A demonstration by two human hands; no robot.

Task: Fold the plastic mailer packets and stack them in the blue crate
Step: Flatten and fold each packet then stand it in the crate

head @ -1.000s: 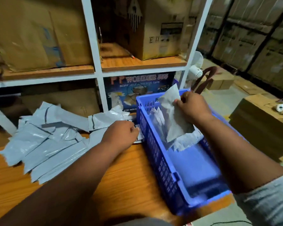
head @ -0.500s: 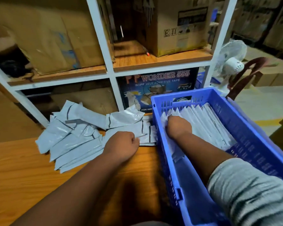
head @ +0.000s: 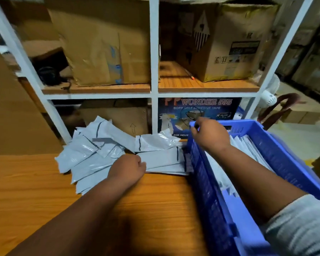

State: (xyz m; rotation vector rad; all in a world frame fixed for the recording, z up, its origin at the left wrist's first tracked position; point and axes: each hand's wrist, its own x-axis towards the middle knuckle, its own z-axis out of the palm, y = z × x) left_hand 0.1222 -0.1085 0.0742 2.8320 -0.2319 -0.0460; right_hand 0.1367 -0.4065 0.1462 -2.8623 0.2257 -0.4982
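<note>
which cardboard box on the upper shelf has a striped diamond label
The right-hand box, right of the white upright; the left box shows only blue marks.

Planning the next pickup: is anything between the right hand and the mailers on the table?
Only the crate's near-left wall. The right hand is over that rim, and the mailers lie just beyond on the table, under the left hand.

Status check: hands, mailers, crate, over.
Left hand gripping loose mailers on table. Right hand empty over blue crate. Folded mailers stacked inside. Nothing blocking.

Loose mailers (head: 92,156) on table (head: 26,182) left of crate (head: 207,191), folded packets (head: 248,150) seemingly upright inside.
</note>
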